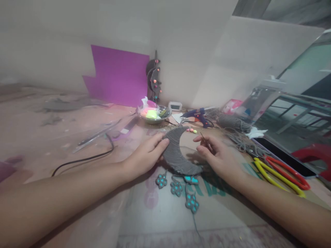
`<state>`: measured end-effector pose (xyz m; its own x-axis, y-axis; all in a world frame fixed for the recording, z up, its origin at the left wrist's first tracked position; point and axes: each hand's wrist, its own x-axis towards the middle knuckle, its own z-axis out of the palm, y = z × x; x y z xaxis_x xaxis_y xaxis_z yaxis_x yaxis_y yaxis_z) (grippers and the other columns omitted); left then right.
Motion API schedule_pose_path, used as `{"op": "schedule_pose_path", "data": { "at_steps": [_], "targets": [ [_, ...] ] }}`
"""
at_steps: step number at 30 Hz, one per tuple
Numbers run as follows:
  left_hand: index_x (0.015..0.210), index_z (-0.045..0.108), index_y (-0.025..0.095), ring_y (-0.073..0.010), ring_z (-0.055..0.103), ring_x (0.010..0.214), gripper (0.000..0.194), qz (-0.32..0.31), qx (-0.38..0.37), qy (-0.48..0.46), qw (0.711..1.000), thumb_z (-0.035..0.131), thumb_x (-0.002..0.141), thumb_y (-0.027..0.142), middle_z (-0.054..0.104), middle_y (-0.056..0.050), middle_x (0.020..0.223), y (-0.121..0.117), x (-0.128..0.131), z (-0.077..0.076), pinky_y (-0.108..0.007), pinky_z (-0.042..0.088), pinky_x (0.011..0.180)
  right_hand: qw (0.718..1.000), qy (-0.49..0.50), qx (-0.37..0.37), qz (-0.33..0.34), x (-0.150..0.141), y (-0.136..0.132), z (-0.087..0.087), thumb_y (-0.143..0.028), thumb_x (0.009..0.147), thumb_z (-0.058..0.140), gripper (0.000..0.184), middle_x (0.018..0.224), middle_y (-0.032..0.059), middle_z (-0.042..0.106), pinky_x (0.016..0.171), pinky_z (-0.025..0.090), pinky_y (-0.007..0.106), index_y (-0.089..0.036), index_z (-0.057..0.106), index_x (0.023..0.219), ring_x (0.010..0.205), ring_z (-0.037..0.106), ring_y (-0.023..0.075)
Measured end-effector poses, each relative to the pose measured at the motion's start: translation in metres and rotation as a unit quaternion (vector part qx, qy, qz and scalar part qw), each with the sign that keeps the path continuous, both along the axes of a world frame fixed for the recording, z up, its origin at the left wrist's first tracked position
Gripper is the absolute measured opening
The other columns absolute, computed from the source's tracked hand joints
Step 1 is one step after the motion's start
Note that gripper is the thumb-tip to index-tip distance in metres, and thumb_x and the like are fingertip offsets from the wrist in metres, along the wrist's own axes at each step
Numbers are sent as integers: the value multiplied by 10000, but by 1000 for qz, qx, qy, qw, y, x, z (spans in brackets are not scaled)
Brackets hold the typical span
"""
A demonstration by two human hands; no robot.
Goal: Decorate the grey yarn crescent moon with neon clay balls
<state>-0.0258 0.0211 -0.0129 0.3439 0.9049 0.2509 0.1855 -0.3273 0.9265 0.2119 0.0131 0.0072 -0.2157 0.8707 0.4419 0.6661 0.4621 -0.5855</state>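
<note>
In the head view, the left hand (151, 150) pinches the left edge of the grey crescent (176, 151), thumb on its face. The right hand (213, 151), right of the crescent, is partly curled, thumb and fingers around a thin stick (205, 140). The crescent sits below the bowl (153, 119); green lettering (213, 184) at its lower right is unreadable.

The left hand's (144, 155) fingertips hide behind the gray crescent (172, 148); the right hand's (216, 155) fingers cover the thin stick's (204, 138) lower part. Near the counter's (139, 217) far edge, the white device's (175, 106) display is too small to read. By its right edge, a red object (314, 155) is cut off.
</note>
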Motion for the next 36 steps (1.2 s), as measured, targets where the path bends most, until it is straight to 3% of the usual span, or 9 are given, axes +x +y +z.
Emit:
{"op": "schedule_pose_path", "data": {
  "at_steps": [3,8,13,16,21,28,32,36],
  "targets": [
    [949,525,188,-96,477,534,251,6,-37,-32,999,414,990,409,505,43,655,0,0,0,-195,394,491,999,11,-51,4,-2,2,1,-410,866,559,231,659,-13,575,532,412,261,-201,654,894,584,516,155],
    [991,502,199,-90,456,498,248,72,-90,-86,990,440,970,437,493,51,635,2,0,1,-175,391,447,993,24,-106,41,0,6,2,-446,857,535,285,747,12,628,588,429,273,-197,662,915,654,548,168],
    [969,523,197,-88,446,475,328,59,-86,-104,989,498,932,523,491,55,611,6,0,-2,-172,365,421,981,40,-182,53,-3,3,3,-458,819,595,258,679,-16,592,556,398,264,-205,639,845,602,527,152],
    [931,601,170,-105,522,534,404,11,-69,-60,996,570,879,569,594,10,676,8,-1,-5,-185,374,447,984,67,-155,49,-7,-1,5,-446,826,598,241,663,-26,569,538,378,258,-206,622,819,582,504,139],
    [842,702,144,-195,663,786,350,-40,-36,52,997,618,859,484,735,-60,858,6,0,-2,-273,510,687,984,81,-148,51,-12,-7,5,-438,841,593,234,682,-17,573,540,390,259,-208,608,803,593,505,141],
    [972,729,149,-216,679,949,252,-90,-10,6,996,609,876,349,759,-68,969,7,3,-1,-328,516,871,982,106,-154,41,-16,-6,7,-452,823,598,249,624,-36,508,525,373,256,-209,579,770,549,456,130],
    [917,731,157,-205,679,889,181,-60,-19,31,998,625,849,286,758,-56,931,6,4,1,-321,513,844,983,107,-148,9,-15,-6,10,-471,811,600,268,633,-24,516,531,391,263,-206,583,779,564,466,142],
    [823,698,162,-189,646,800,214,-18,-7,70,997,597,875,344,728,-42,854,5,3,2,-292,493,746,987,95,-126,-21,-14,-8,13,-521,833,576,324,602,-22,488,527,393,270,-209,568,748,552,457,148]
  ]
}}
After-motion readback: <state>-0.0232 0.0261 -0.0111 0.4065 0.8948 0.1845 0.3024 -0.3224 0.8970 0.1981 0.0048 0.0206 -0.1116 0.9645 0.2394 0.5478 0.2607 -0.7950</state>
